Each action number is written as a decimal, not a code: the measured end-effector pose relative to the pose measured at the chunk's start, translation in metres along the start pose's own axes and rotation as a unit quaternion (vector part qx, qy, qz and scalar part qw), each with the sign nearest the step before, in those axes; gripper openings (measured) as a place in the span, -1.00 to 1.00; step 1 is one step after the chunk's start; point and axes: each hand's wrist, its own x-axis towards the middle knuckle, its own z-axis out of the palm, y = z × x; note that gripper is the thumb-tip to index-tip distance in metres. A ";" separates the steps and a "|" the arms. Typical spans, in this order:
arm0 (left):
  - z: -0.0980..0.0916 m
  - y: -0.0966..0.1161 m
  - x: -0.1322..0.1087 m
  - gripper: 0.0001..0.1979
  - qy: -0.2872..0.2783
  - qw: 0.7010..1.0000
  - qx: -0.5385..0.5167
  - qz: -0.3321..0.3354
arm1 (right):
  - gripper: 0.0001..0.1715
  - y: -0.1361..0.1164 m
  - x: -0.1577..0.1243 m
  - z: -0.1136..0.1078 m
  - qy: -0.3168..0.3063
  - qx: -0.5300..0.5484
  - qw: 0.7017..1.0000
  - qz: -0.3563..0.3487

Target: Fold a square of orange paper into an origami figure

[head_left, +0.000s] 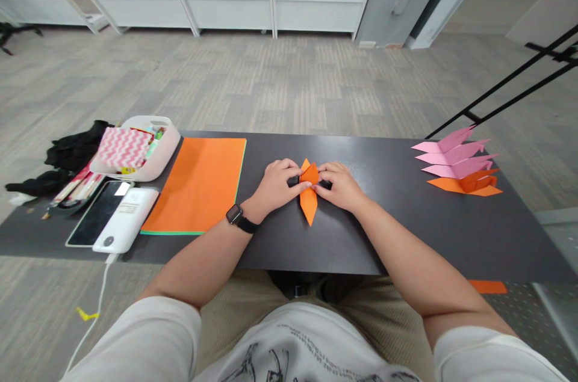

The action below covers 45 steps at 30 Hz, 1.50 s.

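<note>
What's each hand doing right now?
Left hand: closed, pinching the orange paper on the table.
Right hand: closed, pinching the same paper.

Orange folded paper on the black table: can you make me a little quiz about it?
1. True or false: both hands touch the pointed orange folded paper.
2. Which wrist wears the black watch? A) left B) right
3. What colour is the flat paper stack beside the left hand?

Key:
1. True; the right hand presses it too.
2. A
3. Orange

The folded pink paper shapes lie far right on the black table.
</note>
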 end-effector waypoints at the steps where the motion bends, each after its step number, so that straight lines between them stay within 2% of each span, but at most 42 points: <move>1: -0.001 0.002 0.000 -0.83 0.010 1.000 -0.023 -0.001 | -0.93 -0.001 0.000 -0.001 -0.008 0.009 1.000 -0.012; 6: -0.001 0.009 0.001 -0.81 0.023 0.992 -0.120 -0.018 | -0.95 -0.011 0.001 -0.004 -0.035 0.041 0.996 -0.069; 18: -0.004 0.017 -0.002 -0.73 0.038 0.969 -0.240 -0.051 | -0.84 -0.019 0.000 -0.005 -0.042 0.044 0.995 -0.077; 23: -0.006 0.020 -0.002 -0.74 0.032 0.966 -0.253 -0.048 | -0.78 -0.022 0.000 -0.008 -0.050 0.060 0.995 -0.067; 27: -0.007 0.020 -0.003 -0.80 0.053 0.965 -0.251 -0.051 | -0.84 -0.022 -0.001 -0.008 -0.062 0.051 0.994 -0.072; 36: -0.006 0.014 -0.003 -0.68 0.055 0.962 -0.262 -0.052 | -0.92 -0.020 0.001 -0.008 -0.049 0.071 0.995 -0.054; 41: -0.007 0.014 -0.004 -0.80 0.055 0.957 -0.281 -0.054 | -0.92 -0.022 0.002 -0.011 -0.035 0.100 0.992 -0.071; 45: -0.005 0.012 -0.004 -0.84 0.078 0.952 -0.289 -0.062 | -0.88 -0.022 0.003 -0.013 -0.039 0.108 0.991 -0.065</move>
